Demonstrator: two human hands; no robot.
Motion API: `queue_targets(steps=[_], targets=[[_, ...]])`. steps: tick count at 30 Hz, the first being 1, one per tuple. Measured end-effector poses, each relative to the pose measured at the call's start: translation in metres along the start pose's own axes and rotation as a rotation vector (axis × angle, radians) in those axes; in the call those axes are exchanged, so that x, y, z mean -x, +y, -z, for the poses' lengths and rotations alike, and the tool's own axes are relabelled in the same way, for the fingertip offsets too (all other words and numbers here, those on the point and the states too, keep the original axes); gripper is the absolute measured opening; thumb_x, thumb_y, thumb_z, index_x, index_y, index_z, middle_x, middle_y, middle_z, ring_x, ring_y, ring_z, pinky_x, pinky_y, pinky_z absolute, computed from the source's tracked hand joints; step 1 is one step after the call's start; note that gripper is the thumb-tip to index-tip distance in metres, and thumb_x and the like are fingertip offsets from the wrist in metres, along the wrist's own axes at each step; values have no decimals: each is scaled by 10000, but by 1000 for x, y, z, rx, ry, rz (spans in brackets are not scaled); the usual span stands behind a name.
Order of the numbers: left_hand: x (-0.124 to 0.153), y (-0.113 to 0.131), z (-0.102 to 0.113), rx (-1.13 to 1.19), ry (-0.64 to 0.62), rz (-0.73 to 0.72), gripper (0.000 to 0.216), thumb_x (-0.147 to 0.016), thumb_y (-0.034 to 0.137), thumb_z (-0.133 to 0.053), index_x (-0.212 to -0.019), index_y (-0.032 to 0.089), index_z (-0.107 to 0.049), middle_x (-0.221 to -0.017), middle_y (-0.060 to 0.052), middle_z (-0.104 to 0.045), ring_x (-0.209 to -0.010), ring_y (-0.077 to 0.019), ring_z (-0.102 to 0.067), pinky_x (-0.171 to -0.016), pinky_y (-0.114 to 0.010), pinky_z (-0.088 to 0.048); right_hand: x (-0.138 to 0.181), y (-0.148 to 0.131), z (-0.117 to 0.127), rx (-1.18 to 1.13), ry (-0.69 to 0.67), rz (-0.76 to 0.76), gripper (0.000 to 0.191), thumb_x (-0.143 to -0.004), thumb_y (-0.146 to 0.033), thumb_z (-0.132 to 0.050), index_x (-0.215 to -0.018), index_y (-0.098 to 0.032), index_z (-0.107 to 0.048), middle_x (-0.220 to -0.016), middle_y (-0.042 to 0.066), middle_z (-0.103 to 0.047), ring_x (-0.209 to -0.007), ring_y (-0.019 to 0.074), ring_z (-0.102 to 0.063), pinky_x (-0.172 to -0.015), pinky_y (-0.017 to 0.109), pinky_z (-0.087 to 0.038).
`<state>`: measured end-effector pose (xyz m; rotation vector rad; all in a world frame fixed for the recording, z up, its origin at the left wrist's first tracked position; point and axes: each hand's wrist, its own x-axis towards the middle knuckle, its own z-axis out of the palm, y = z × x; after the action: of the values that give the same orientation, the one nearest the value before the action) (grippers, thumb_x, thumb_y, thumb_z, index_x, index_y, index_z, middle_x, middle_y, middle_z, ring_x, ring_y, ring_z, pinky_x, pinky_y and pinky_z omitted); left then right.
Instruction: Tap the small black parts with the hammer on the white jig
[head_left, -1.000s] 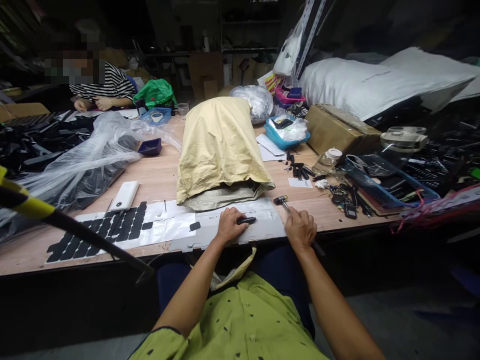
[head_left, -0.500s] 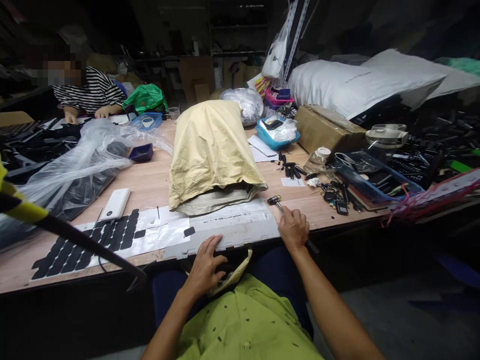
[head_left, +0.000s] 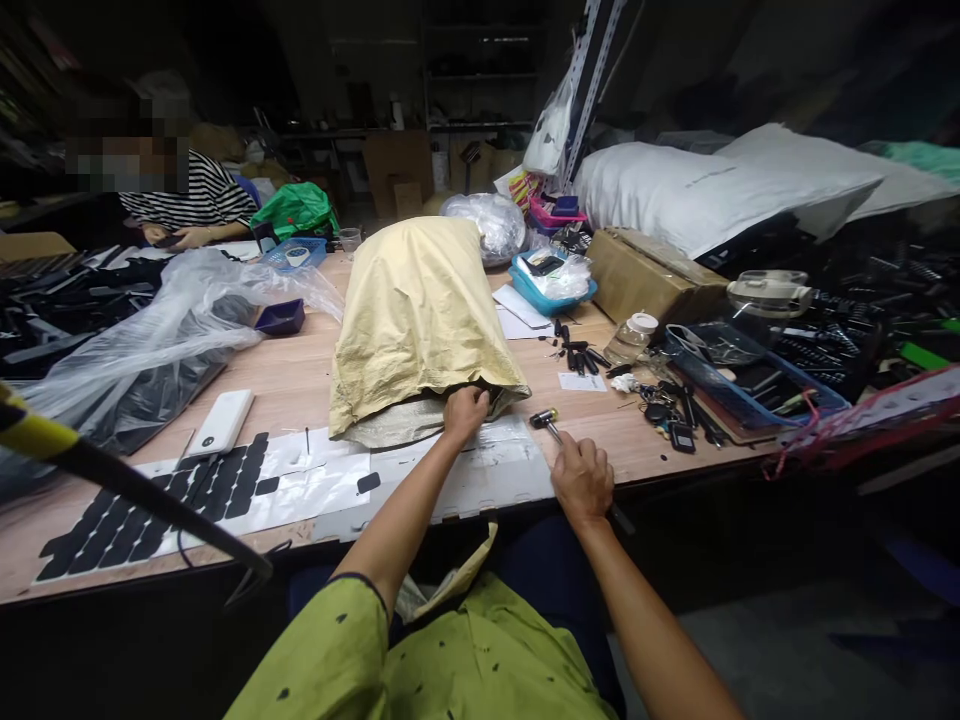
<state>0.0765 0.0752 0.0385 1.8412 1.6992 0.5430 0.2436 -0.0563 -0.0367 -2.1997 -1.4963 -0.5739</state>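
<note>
A full cream-coloured woven sack (head_left: pixel 416 300) lies on the bench, its open mouth facing me. My left hand (head_left: pixel 466 412) is at that mouth, fingertips reaching in under the upper edge. Those fingertips are hidden, so whether they hold anything is unclear. To the right, my right hand (head_left: pixel 583 478) is closed around the handle of a small hammer (head_left: pixel 546 418), whose head has a yellow end. A flat grey board (head_left: pixel 442 485) lies at the bench edge, beneath the sack's mouth. In my lap hangs another piece of cream sack cloth (head_left: pixel 469 562).
Left of the sack lie a sheet of black stickers (head_left: pixel 150 510), a white power bank (head_left: pixel 221 422) and a plastic-wrapped bundle (head_left: pixel 172 345). On the right are a jar (head_left: pixel 631 338), keys (head_left: pixel 679 425) and a blue basket (head_left: pixel 757 370). A co-worker in stripes (head_left: pixel 202 195) sits across the bench.
My left hand has moved forward from the bench edge to the mouth of the sack. My right hand keeps the hammer in nearly the same place. The view has shifted slightly.
</note>
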Motion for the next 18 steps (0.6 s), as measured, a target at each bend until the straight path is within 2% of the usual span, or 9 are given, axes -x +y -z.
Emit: queue_targets(steps=[4, 8, 10, 14, 18], targets=[[-16, 25, -7, -96, 2, 178, 287, -856, 422, -612, -993, 221, -765, -1123, -155, -743, -1057, -319, -688, -802, -361, -507, 1, -2, 4, -15, -29, 3, 301, -898, -147, -516, -1104, -239, -714, -827, 64, -532, -792, 204, -423, -645, 316, -233], [-12, 26, 1, -91, -3, 207, 276, -824, 411, -654, -1004, 235, -766, -1109, -136, -750, -1056, -311, -685, -796, -350, -497, 1, -4, 6, -19, -46, -4, 307, -906, -152, -504, -1117, -237, -709, -835, 69, -533, -800, 208, -421, -652, 321, -243], [-3, 16, 10, -82, -13, 169, 252, -818, 392, -671, -991, 239, -770, -1064, -104, -762, -1026, -292, -688, -772, -331, -491, 1, -5, 6, -13, -46, -7, 308, -905, -157, -501, -1119, -235, -709, -837, 72, -533, -805, 212, -417, -656, 324, -246], [31, -16, 25, -46, -60, -47, 183, -806, 347, -718, -949, 248, -775, -965, -36, -767, -922, -227, -682, -734, -284, -479, 0, -6, 4, -11, -59, -20, 313, -885, -157, -524, -1131, -232, -701, -849, 73, -523, -819, 214, -404, -662, 322, -242], [70, -47, 22, -113, -104, -149, 142, -793, 322, -746, -917, 255, -769, -920, -17, -730, -894, -204, -660, -734, -273, -469, -1, -5, 3, 0, -79, -29, 309, -878, -169, -543, -1140, -227, -696, -854, 68, -515, -822, 209, -400, -667, 318, -235]])
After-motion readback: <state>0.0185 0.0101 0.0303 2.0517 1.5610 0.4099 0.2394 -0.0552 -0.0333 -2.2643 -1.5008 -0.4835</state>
